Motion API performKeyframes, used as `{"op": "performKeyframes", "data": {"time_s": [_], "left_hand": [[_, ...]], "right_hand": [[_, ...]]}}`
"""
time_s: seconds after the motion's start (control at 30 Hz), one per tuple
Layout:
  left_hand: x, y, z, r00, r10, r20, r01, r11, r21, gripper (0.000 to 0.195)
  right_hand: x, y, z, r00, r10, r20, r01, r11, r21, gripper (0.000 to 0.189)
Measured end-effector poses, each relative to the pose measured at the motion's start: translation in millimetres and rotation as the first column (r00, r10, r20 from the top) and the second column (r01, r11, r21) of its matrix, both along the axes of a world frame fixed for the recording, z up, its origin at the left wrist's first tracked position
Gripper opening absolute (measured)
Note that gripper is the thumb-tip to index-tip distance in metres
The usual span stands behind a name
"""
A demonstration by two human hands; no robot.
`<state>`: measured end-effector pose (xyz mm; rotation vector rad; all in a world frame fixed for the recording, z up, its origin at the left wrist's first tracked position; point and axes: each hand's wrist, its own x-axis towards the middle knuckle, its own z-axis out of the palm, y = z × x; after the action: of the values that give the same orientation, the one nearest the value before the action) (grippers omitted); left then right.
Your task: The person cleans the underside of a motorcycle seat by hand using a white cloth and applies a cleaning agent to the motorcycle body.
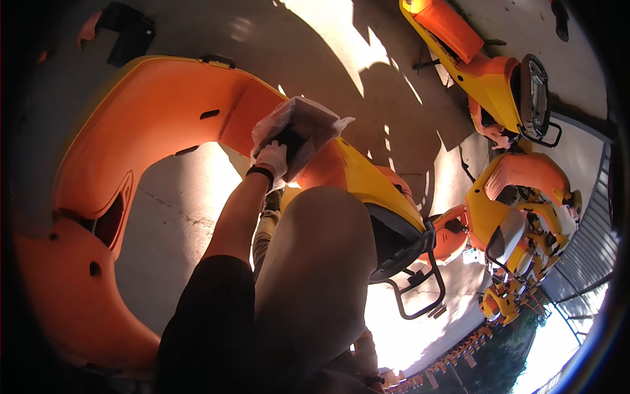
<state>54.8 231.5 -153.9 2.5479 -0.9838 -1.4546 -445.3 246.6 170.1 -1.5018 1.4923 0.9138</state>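
Observation:
My left hand (273,158), in a white glove with a black band at the wrist, grips a clear plastic bag (322,115) with dark contents. Its fingertips are bent over a black part of them. The bag lies over the footwell of an orange and yellow scooter body (162,106), between the curved front panel and the seat end. Just right of my forearm rises a large, smooth, grey-brown rounded form (315,266), perhaps the seat. My right hand is not in view.
A black grab rail (438,290) juts from the scooter's rear. Another orange and yellow scooter (480,81) stands at the upper right, and several more crowd the right side. Black boxy things (128,34) lie at the upper left. Patterned trousers (266,231) show beside my forearm.

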Motion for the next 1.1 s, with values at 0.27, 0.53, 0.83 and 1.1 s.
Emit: {"op": "performKeyframes", "data": {"time_s": [0.27, 0.53, 0.83, 1.1], "left_hand": [[-18.0, 27.3, -98.8, 0.928, -0.216, 0.305, 0.225, 0.974, 0.005, 0.043], [-22.6, 20.7, -124.7, 0.952, 0.226, 0.207, -0.169, 0.950, -0.261, 0.026], [-29.2, 37.0, -130.8, 0.930, 0.357, 0.086, -0.329, 0.914, -0.239, 0.033], [-24.9, 13.9, -124.1, 0.887, 0.445, 0.125, -0.373, 0.849, -0.373, 0.031]], "right_hand": [[-18.7, -9.6, 31.7, 0.990, -0.096, -0.108, 0.097, 0.995, 0.005, 0.045], [-22.7, 21.1, 52.2, 0.963, -0.214, -0.164, 0.216, 0.976, -0.006, 0.047], [-28.8, 38.6, 50.0, 0.950, -0.255, -0.178, 0.258, 0.966, -0.008, 0.049], [-20.6, 38.8, 53.2, 0.946, -0.267, -0.183, 0.273, 0.962, 0.006, 0.050]]}}
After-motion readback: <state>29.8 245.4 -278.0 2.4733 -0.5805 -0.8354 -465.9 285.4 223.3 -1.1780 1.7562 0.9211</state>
